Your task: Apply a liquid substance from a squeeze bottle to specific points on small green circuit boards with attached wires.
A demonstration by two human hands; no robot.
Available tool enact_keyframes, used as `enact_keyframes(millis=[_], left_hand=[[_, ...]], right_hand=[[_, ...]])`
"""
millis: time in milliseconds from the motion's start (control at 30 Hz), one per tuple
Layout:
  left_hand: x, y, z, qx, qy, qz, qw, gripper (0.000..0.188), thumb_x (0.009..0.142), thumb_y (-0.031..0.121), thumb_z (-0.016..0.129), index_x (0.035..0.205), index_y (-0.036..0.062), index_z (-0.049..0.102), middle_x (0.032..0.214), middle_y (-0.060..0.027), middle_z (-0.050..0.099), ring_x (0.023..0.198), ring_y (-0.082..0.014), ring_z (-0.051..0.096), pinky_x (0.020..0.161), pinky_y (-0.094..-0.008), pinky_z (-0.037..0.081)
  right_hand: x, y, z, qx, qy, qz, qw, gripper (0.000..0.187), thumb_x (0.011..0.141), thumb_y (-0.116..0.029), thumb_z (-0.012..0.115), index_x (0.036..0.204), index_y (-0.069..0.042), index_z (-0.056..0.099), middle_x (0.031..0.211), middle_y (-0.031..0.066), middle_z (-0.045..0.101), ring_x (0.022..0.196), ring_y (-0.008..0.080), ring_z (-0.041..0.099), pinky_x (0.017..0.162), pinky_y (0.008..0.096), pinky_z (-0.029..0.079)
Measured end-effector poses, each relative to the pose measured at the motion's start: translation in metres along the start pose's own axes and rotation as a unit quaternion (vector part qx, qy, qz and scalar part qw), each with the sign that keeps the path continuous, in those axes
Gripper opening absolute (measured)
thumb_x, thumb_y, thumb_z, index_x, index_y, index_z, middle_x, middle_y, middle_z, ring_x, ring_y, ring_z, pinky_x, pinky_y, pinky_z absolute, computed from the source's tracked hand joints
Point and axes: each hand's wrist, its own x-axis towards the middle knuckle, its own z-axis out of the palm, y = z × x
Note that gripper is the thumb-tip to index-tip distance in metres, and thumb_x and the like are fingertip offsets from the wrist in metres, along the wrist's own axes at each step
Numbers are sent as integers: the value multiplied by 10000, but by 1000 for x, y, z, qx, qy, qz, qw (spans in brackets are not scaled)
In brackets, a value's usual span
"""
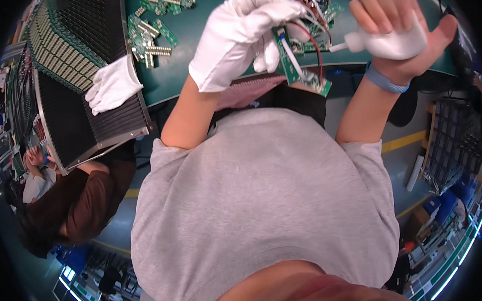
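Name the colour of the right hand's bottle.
The bottle is white, best seen in the head view.

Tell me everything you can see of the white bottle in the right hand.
The white bottle is smooth and rounded, looks like plastic, and narrows to a white neck with a thin nozzle. It lies sideways across the bare right hand, whose fingers curl over it from above. The nozzle points left, toward the gloved left hand; whether its tip touches anything is unclear. The bottle shows against the green tabletop. Its contents cannot be seen.
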Motion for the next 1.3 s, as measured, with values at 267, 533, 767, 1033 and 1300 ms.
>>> enact_keyframes(millis=[267,533,767,1033,1300], left_hand=[[-3,-8,-2,-119,-25,-110,987,236,870,129,557,1018,-51,601,853,-89,633,719,-106,592,610,-190,456],[15,-33,-7,209,-119,265,934,229,880,115,516,1034,-20,617,893,-75,609,755,-124,588,644,-216,459],[1,-32,12,-35,17,-48,998,233,907,103,483,1089,-8,578,899,-82,574,623,-97,542,521,-198,420],[-3,-25,33,30,36,-103,994,265,921,208,491,1037,-17,569,769,-52,576,501,-84,511,439,-202,381],[-3,-24,37,-4,51,-127,991,268,920,226,493,1027,-7,571,715,-50,572,470,-87,495,424,-199,361]], right_hand=[[-13,16,-4,159,170,-4,973,585,918,-554,292,634,-45,339,577,34,306,465,132,298,408,263,296],[-20,19,-10,161,149,-21,975,537,952,-454,279,601,-52,344,532,31,310,433,131,306,401,248,305],[-19,12,-3,126,155,-63,978,519,968,-384,273,581,-47,351,504,40,313,406,136,302,396,251,309],[-19,27,5,124,174,-40,976,544,968,-389,250,551,-57,356,466,28,311,375,123,291,407,254,295],[-20,36,-2,161,179,-42,970,561,967,-399,246,538,-55,362,451,24,300,362,117,283,408,252,288]])
